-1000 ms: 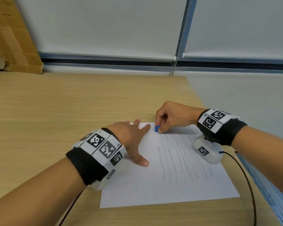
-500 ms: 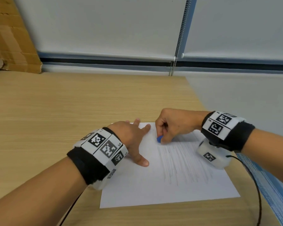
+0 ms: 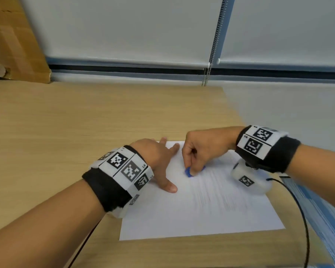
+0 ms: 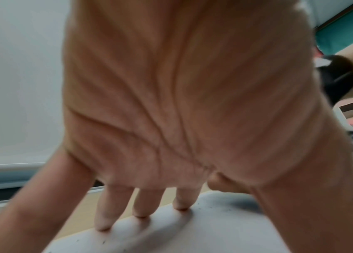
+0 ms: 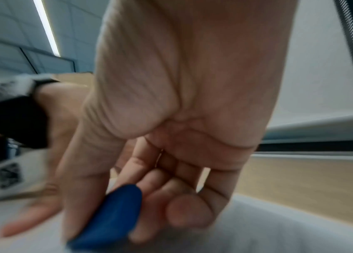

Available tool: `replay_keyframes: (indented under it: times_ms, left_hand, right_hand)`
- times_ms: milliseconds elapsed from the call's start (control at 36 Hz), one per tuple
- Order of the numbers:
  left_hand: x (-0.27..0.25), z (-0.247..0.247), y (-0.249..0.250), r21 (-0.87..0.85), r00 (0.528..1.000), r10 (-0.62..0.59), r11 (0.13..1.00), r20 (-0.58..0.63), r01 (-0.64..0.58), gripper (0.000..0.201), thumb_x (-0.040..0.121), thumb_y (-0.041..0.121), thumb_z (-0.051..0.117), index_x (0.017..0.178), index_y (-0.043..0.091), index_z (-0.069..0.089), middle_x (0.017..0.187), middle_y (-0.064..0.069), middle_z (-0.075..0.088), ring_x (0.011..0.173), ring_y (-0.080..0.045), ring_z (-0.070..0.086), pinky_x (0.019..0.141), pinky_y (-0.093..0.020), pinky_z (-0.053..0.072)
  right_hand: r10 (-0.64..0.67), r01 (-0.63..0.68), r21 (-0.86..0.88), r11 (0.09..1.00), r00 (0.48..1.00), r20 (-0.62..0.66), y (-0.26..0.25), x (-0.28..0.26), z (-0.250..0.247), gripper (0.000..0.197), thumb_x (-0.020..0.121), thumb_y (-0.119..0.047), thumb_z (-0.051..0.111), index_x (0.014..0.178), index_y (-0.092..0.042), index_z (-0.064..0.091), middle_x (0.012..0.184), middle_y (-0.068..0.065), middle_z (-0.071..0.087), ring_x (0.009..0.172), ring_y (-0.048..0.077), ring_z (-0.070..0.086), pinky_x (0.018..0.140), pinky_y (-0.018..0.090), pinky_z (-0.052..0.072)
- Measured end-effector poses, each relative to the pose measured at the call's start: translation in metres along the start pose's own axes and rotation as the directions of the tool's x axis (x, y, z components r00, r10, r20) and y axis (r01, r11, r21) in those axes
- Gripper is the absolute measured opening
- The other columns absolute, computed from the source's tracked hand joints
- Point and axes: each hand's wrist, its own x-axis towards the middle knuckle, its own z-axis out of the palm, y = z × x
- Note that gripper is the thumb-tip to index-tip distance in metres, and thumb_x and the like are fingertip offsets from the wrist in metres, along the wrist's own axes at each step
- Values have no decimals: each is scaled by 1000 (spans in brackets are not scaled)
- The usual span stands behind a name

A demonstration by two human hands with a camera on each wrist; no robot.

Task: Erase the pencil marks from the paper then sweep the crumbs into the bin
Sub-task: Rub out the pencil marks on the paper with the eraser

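Observation:
A white sheet of paper (image 3: 191, 215) with faint pencil strokes (image 3: 219, 192) lies on the wooden table (image 3: 66, 122). My right hand (image 3: 199, 151) pinches a small blue eraser (image 3: 188, 172) and holds it against the paper's upper middle. In the right wrist view the blue eraser (image 5: 110, 217) sits between thumb and fingers, blurred by motion. My left hand (image 3: 159, 161) lies flat with straight, spread fingers on the paper's upper left corner. In the left wrist view its fingertips (image 4: 140, 214) press the paper (image 4: 214, 231), with dark eraser crumbs (image 4: 210, 208) scattered nearby.
A cardboard box (image 3: 12, 41) stands at the back left of the table. The table's right edge runs close beside the paper, with a blue surface (image 3: 321, 215) beyond it. A black cable (image 3: 304, 219) hangs from my right wrist. No bin is in view.
My right hand has moved the eraser down the paper toward me, from near the top edge into the pencil strokes. The left hand has stayed flat on the corner.

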Motion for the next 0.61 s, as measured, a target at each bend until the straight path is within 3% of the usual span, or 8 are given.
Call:
replay_keyframes:
  times_ms: [83,139,250,389,444,528,611]
  left_hand:
    - [0,0,-2,-11,1000,0,1000,9,0,127,70,76,64,150,35,-25,161,-2,-24,150,-31,-2,113,-48,25]
    - [0,0,-2,-6,1000,2,1000,6,-2,127,70,76,64,150,35,-24,161,-2,-23,150,-31,-2,113,-48,26]
    - [1,1,-1,17,1000,5,1000,-18,-4,127,69,77,65,152,33,-21,162,-3,-20,150,-31,3,110,-46,30]
    - [1,-2,-1,-3,1000,-11,1000,21,11,127,70,76,64,150,34,-25,160,-2,-25,150,-31,1,112,-48,27]
    - [0,-1,-1,9,1000,-11,1000,13,11,127,70,76,64,150,33,-25,161,-2,-24,150,-30,1,112,-47,28]
    - [-1,-1,1,30,1000,-12,999,1,12,126,71,76,63,150,31,-24,161,-3,-23,150,-30,4,112,-46,28]
    - [-1,-2,2,29,1000,-23,999,11,23,126,71,76,63,150,31,-24,161,-2,-24,150,-29,10,112,-46,30]
  right_hand:
    - [22,-14,54,998,989,-146,5,5,-6,10,74,-10,79,78,-4,71,62,-1,65,51,2,55,56,16,44]
    - [13,-8,62,998,997,-82,2,1,1,10,74,-10,78,78,-3,71,61,-1,64,50,1,55,56,17,45]
    - [-20,22,-13,1000,985,170,-8,-7,16,12,76,-15,78,82,-6,72,60,-9,63,53,-2,56,58,14,45]
    - [-10,13,51,999,999,-53,-2,-4,4,12,76,-13,78,85,-5,73,67,0,67,55,1,56,59,16,46]
    - [-16,18,71,997,1000,-26,-3,-8,11,12,77,-13,77,85,-6,73,70,5,68,58,4,57,59,17,46]
    - [-45,39,47,998,990,134,-8,-15,26,12,77,-13,77,86,-6,72,71,4,68,58,3,57,59,15,45]
    - [-25,23,29,999,998,57,-5,-15,17,12,77,-15,77,85,-7,73,70,1,69,56,0,57,60,16,46]
